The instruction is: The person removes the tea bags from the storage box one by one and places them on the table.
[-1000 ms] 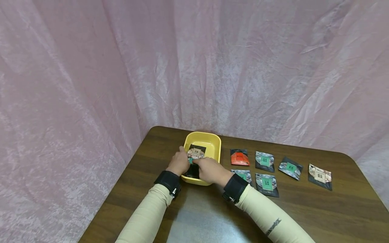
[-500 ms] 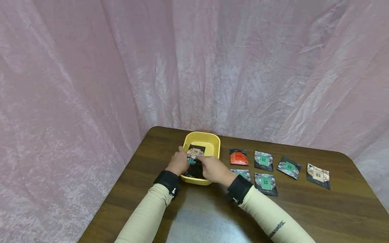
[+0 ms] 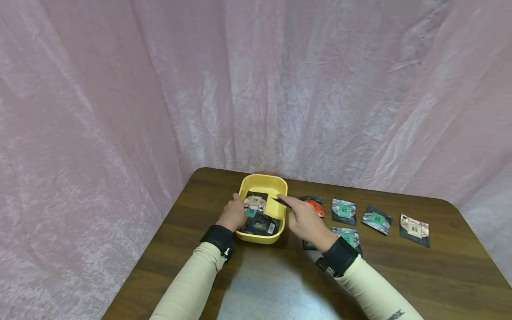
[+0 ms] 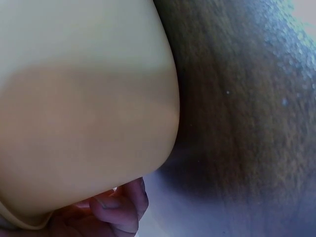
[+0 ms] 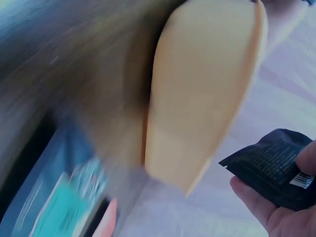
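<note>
My left hand (image 3: 233, 214) grips the left rim of a yellow plastic basin (image 3: 260, 240); in the left wrist view its curled fingers (image 4: 118, 212) show under the rim. Inside lie a cream-labelled packet (image 3: 254, 201), part of a green-labelled packet (image 3: 250, 213) and a black packet with its barcode side up (image 3: 262, 224). Just over the right rim, my right hand (image 3: 307, 220) pinches another black packet (image 3: 282, 202) between thumb and fingers. Seen from the right wrist, this packet (image 5: 269, 170) shows its printed back and barcode.
Right of the basin lie several packets: a red one (image 3: 314, 207), green-labelled ones (image 3: 344, 210) and a cream one (image 3: 414, 229). The right hand and wrist partly cover the nearer ones. A pink curtain (image 3: 256, 89) hangs behind the brown wooden table (image 3: 400, 275).
My right hand has moved out of the basin to the right and carries a black packet. The barcode packet inside is now uncovered. The left hand has stayed at the rim.
</note>
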`<state>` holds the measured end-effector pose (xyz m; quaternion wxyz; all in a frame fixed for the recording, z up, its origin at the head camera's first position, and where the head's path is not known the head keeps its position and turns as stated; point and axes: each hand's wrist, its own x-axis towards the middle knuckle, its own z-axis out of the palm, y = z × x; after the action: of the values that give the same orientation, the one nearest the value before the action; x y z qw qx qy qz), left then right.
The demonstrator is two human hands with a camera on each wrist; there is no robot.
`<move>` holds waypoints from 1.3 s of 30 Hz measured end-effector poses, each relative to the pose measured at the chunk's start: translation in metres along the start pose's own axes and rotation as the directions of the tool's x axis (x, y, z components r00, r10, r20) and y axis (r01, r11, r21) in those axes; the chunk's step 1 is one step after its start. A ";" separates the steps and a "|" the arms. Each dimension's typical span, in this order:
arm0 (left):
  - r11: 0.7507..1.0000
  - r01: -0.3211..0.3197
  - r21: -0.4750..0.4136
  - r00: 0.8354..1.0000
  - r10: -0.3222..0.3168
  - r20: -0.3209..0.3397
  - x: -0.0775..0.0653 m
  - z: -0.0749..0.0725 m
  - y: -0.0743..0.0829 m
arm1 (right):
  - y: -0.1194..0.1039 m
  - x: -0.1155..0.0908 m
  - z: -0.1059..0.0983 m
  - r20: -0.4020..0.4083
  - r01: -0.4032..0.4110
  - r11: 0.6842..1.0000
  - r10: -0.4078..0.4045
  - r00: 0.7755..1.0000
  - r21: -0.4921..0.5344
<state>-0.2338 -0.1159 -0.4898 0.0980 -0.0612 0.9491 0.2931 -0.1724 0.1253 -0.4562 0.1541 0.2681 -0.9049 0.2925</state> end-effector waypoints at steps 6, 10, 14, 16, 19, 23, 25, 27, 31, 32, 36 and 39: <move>1.000 -0.003 -0.006 1.000 0.003 -0.003 0.000 -0.001 0.001 | 0.021 -0.037 -0.033 -0.080 -0.039 0.996 0.033 0.996 -0.079; 1.000 0.001 -0.012 1.000 -0.001 -0.006 -0.002 -0.002 0.003 | 0.034 -0.068 -0.055 -0.097 -0.100 0.983 0.086 0.992 -0.153; 1.000 0.010 -0.012 1.000 -0.010 -0.003 -0.002 -0.003 0.004 | 0.046 -0.100 -0.074 -0.109 -0.175 0.959 0.154 0.982 -0.224; 1.000 0.015 -0.016 1.000 -0.015 -0.004 -0.002 -0.004 0.004 | 0.053 -0.115 -0.081 -0.114 -0.218 0.945 0.196 0.974 -0.245; 1.000 0.009 -0.014 1.000 -0.009 -0.011 -0.001 -0.004 0.003 | 0.062 -0.136 -0.090 -0.100 -0.302 0.916 0.285 0.953 -0.264; 1.000 0.001 -0.001 1.000 -0.001 -0.009 -0.001 -0.002 0.000 | 0.072 -0.161 -0.100 -0.040 -0.396 0.870 0.403 0.914 -0.292; 1.000 0.006 -0.002 1.000 -0.006 -0.004 -0.001 0.000 -0.001 | 0.074 -0.170 -0.104 -0.011 -0.418 0.856 0.436 0.900 -0.305; 1.000 0.008 -0.003 1.000 -0.008 -0.003 -0.001 0.001 -0.002 | 0.076 -0.177 -0.107 0.019 -0.432 0.846 0.460 0.888 -0.314; 1.000 0.005 -0.009 1.000 -0.005 -0.003 0.000 0.001 -0.002 | 0.079 -0.185 -0.109 0.057 -0.440 0.833 0.485 0.873 -0.335; 1.000 0.004 -0.012 1.000 -0.004 -0.002 0.000 0.001 -0.002 | 0.080 -0.186 -0.109 0.068 -0.438 0.831 0.487 0.871 -0.342; 1.000 -0.015 0.003 1.000 0.015 -0.003 0.005 0.003 -0.005 | 0.086 -0.191 -0.107 0.111 -0.423 0.832 0.488 0.866 -0.358; 1.000 -0.017 0.015 1.000 0.017 0.008 0.011 0.005 -0.006 | 0.091 -0.191 -0.105 0.149 -0.400 0.838 0.479 0.865 -0.371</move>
<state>-0.2430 -0.1192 -0.4996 0.0998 -0.0512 0.9513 0.2870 -0.0570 0.3275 -0.4977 0.0164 0.0553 -0.9896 0.1315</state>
